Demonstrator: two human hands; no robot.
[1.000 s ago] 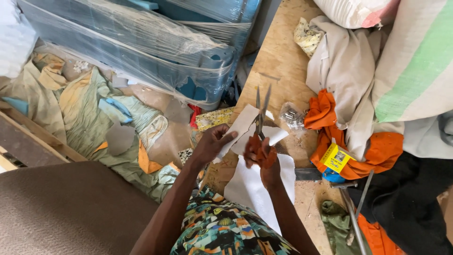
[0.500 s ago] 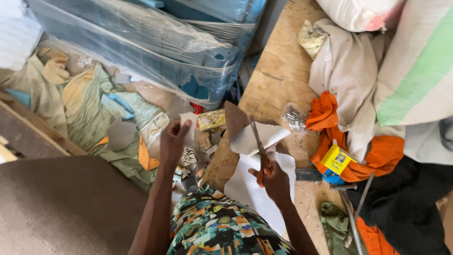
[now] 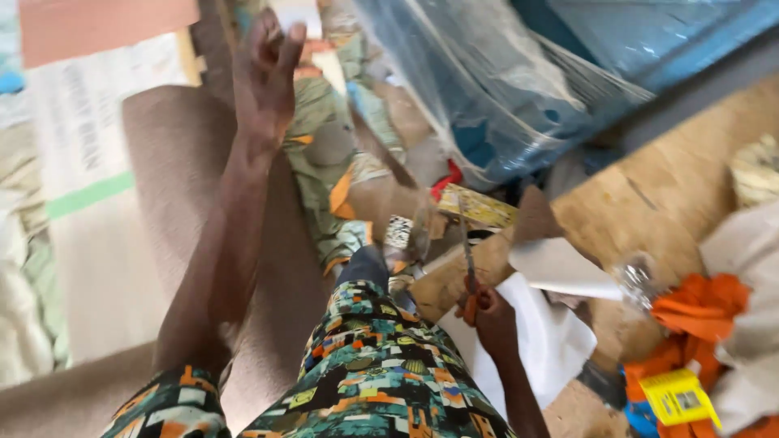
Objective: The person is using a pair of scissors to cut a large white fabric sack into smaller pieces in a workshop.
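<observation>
Orange-handled scissors (image 3: 469, 280), white paper (image 3: 544, 341), orange cloth (image 3: 698, 308), multicoloured patterned garment (image 3: 381, 365)

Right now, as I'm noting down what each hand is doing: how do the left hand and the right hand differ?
The left hand is raised high on a stretched arm, while the right hand stays low by the white paper. The left hand holds nothing, its fingers loosely curled; the right hand grips orange-handled scissors, blades pointing away. The left hand is over the brown cushion; the right is over the wooden board. Both are bare.
</observation>
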